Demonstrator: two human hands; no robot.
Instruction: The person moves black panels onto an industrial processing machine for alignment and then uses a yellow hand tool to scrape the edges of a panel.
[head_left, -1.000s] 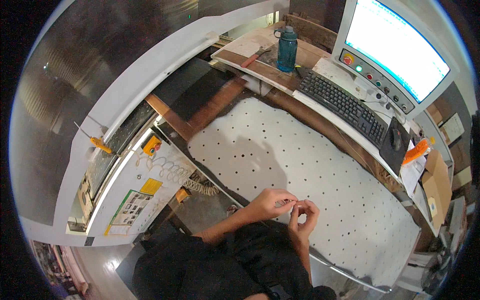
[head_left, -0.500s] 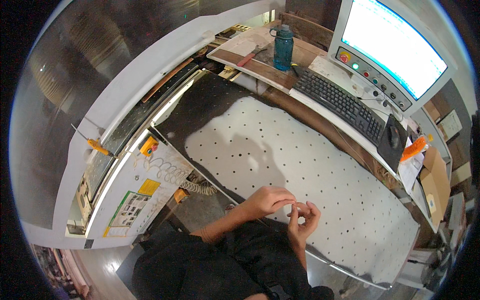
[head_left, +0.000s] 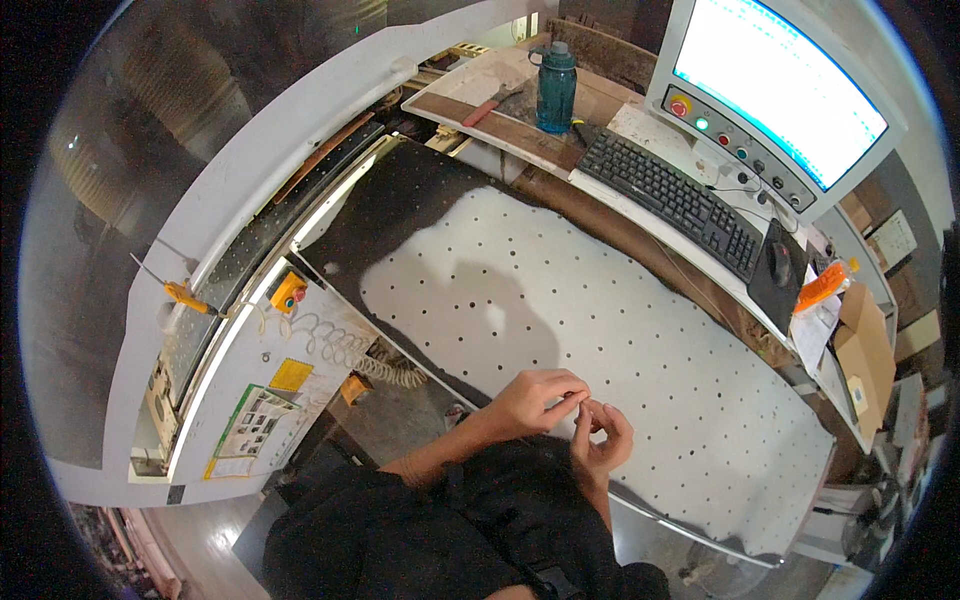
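My left hand [head_left: 537, 403] and my right hand [head_left: 602, 440] meet over the near edge of a perforated table [head_left: 640, 360], worn pale in the middle and dark along its rim. The left thumb and forefinger are pinched together, touching the right fingertips. On the right hand, thumb and forefinger also press together while the other fingers curl. Anything between the fingertips is too small to make out. A shadow falls on the table's pale surface beyond my hands.
Past the table, a shelf carries a blue bottle [head_left: 556, 88], a red-handled scraper [head_left: 490, 106], a black keyboard [head_left: 668, 200] and a mouse [head_left: 779, 265] below a monitor [head_left: 785, 85]. Left are a white machine housing, a yellow air gun [head_left: 188, 297], an emergency-stop box [head_left: 288, 292] and a coiled hose [head_left: 385, 372].
The view has shifted slightly, so the surroundings sit a little further left. Both hands stay together at the fingertips, and the right fingers are curled in a bit more.
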